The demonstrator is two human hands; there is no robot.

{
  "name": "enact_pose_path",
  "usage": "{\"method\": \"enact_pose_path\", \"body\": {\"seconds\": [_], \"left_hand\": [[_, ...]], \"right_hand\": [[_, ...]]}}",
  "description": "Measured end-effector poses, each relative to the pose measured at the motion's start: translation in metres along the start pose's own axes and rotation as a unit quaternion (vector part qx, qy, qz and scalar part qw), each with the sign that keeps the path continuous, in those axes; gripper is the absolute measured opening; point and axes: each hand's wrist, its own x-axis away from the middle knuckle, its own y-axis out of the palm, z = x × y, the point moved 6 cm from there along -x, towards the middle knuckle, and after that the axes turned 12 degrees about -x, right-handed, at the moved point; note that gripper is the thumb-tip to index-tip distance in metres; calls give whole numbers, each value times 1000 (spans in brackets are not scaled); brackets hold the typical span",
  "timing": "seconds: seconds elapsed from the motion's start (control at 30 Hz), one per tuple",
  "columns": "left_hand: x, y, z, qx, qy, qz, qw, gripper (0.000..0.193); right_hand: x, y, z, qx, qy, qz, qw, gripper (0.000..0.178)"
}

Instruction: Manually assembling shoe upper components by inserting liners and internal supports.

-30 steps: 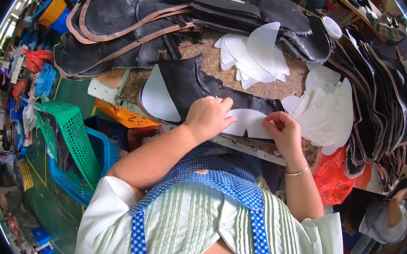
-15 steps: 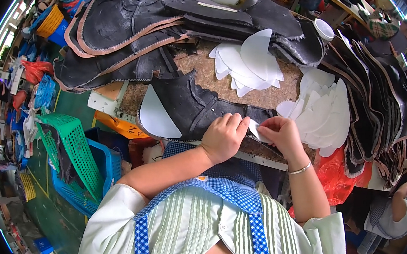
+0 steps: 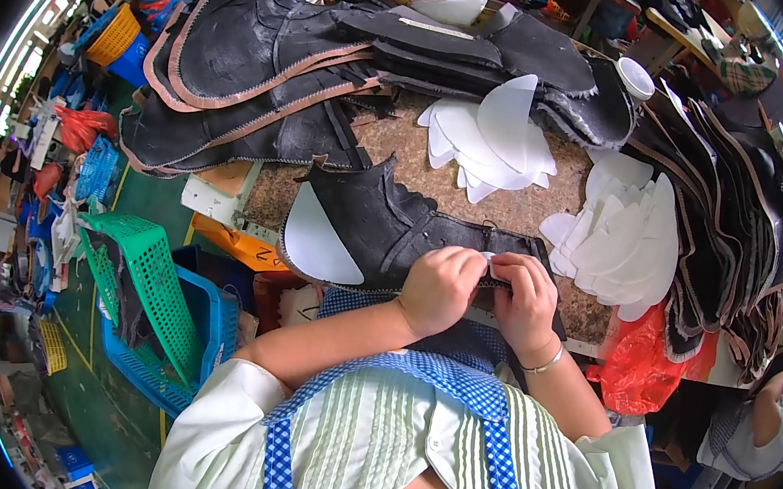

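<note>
A black boot upper (image 3: 395,231) lies spread along the near edge of the work table. On its left end rests a pale, curved toe stiffener (image 3: 318,243). Above the upper's right part, my left hand (image 3: 445,290) and my right hand (image 3: 526,304) almost meet. Between their pinched fingertips shows a bit of a white stiffener (image 3: 488,258); most of it is covered by the fingers. Beyond the upper lies a pile of white crescent stiffeners (image 3: 488,145). Another heap of white stiffeners (image 3: 617,230) sits to the right of my right hand.
Stacked black boot uppers (image 3: 269,50) cover the far side, and more black uppers (image 3: 733,214) hang on the right. A white cup (image 3: 634,79) stands at the back. Green (image 3: 153,286) and blue baskets (image 3: 221,322) are at the left, a red bag (image 3: 636,366) below right. Another person (image 3: 755,416) is at far right.
My right hand has moved in against my left, its fingers turned inward. The white stiffener between them is now mostly hidden. The whole view has shifted slightly.
</note>
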Motion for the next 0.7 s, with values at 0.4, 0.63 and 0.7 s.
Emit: {"method": "enact_pose_path", "body": {"seconds": [0.4,0.63,0.7], "left_hand": [[15,-1,-7,-22,137,-132,982,11],[11,1,4,-53,152,-148,976,10],[6,7,7,-99,171,-204,959,9]], "right_hand": [[17,-1,7,-75,99,-144,982,28],[17,7,-2,-53,1,-190,980,23],[11,6,2,-66,27,-217,974,22]]}}
